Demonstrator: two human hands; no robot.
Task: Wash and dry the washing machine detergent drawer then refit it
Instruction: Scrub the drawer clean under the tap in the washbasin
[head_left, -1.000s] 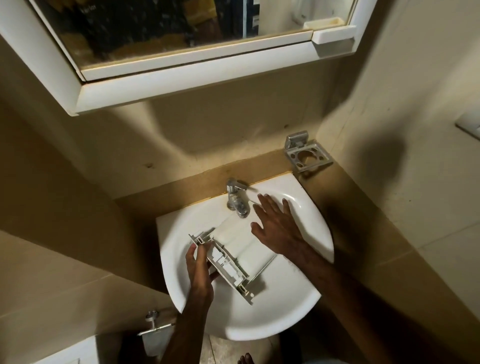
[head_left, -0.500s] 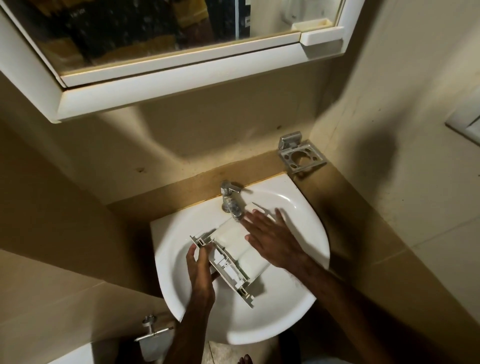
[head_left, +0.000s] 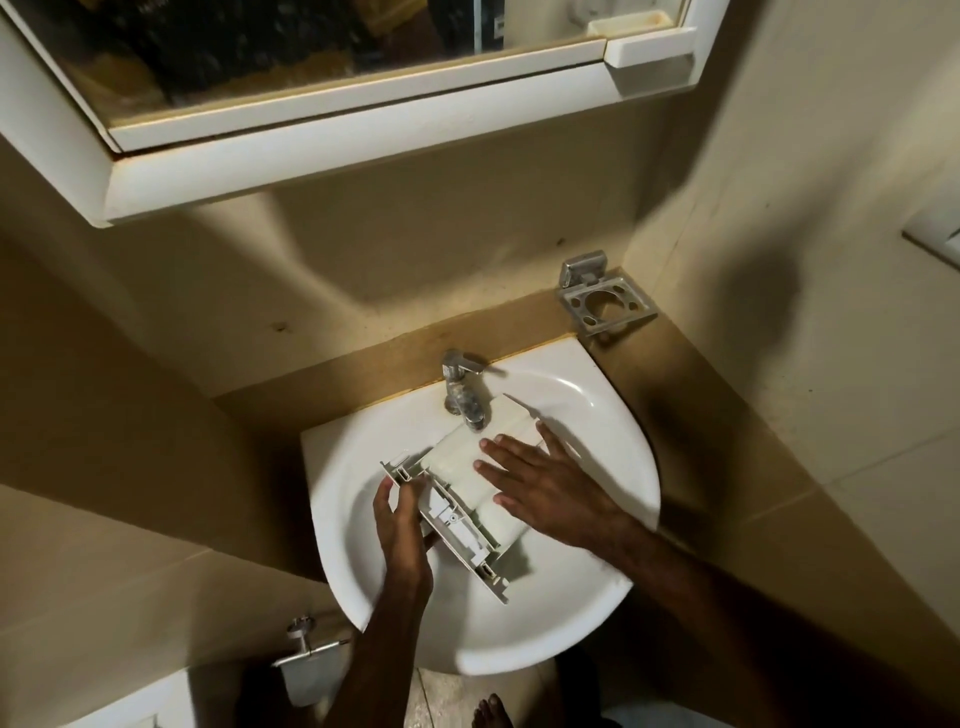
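Detergent drawer (head_left: 467, 480) mid-wash, flipped bottom-up across the sink (head_left: 618, 452).

Left hand (head_left: 402, 535) is clamped on the front panel end nearest the camera, right hand (head_left: 550, 486) lies flat and spread on the smooth underside, looks like rubbing. Far end sits right under the tap (head_left: 462, 389); can't tell if water's running. Next I'd guess: turn it over and rinse the compartments before any drying.
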